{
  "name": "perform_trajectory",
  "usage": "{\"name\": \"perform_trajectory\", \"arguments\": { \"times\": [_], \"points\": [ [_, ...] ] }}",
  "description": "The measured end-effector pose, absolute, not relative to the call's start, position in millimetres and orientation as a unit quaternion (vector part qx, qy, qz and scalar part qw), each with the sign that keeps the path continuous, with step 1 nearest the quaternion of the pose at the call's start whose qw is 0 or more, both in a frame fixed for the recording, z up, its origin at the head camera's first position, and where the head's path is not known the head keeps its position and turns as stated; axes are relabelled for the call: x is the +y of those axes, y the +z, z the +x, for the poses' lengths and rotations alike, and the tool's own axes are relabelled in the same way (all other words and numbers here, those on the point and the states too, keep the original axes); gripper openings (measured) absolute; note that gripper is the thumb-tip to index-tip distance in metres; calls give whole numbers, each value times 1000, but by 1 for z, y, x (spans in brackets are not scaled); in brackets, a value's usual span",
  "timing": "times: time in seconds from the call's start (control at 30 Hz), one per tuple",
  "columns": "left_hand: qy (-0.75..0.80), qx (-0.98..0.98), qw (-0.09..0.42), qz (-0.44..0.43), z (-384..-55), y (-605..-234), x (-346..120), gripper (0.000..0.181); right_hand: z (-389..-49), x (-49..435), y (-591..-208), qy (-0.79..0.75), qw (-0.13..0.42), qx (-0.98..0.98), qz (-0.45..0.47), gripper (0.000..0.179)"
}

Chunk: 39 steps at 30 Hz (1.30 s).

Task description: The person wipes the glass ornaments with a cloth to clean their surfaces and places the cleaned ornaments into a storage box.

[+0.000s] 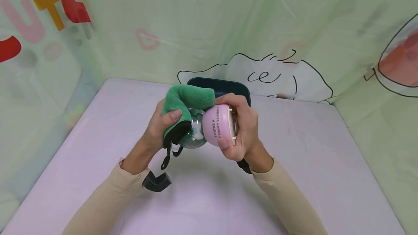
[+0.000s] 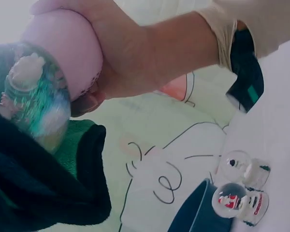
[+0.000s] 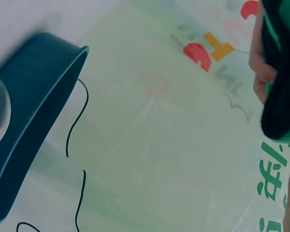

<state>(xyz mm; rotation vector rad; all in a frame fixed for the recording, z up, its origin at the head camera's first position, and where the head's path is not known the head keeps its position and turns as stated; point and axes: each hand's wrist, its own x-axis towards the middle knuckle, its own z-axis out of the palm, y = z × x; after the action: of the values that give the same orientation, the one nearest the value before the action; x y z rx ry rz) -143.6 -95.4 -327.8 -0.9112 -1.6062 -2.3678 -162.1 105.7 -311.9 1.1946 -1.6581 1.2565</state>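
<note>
A snow globe (image 1: 197, 133) is held tilted on its side above the table, its clear ball toward the left and its pink lettered base (image 1: 216, 125) toward the right. My right hand (image 1: 245, 126) grips that base from the right, thumb at the near side. In my left hand (image 1: 156, 128) is a green cloth (image 1: 191, 95) with black edging, pinched under the thumb and pressed against the ball. Glitter and a white figure show inside the globe (image 2: 36, 92) in the left wrist view, with the cloth (image 2: 82, 150) right below it.
Behind the hands, a dark teal tub (image 1: 218, 81) stands at the back of the pale table (image 1: 294, 148). Two small snow globes (image 2: 239, 203) with white bases stand beside the tub in the left wrist view. Printed curtains (image 1: 183, 21) enclose the table.
</note>
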Motion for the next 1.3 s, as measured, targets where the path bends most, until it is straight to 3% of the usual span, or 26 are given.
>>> {"name": "perform_trajectory", "arguments": {
  "times": [0.13,0.3,0.67,1.03,1.3],
  "points": [
    [-794,-531,74,-287,-140,-330,-92,39,-166,102,-310,478,427,-572,511,71],
    [-805,-515,77,-283,-136,-333,-90,42,-168,102,-308,447,458,-537,550,66],
    [-813,-511,73,-268,-136,-336,-86,54,-177,99,-309,338,599,-461,561,59],
    [-821,-525,54,-216,-134,-335,-79,63,-182,113,-305,206,639,-474,570,57],
    [-808,-522,126,-242,-136,-336,-75,75,-177,101,-305,323,613,-495,524,60]
  ]
}}
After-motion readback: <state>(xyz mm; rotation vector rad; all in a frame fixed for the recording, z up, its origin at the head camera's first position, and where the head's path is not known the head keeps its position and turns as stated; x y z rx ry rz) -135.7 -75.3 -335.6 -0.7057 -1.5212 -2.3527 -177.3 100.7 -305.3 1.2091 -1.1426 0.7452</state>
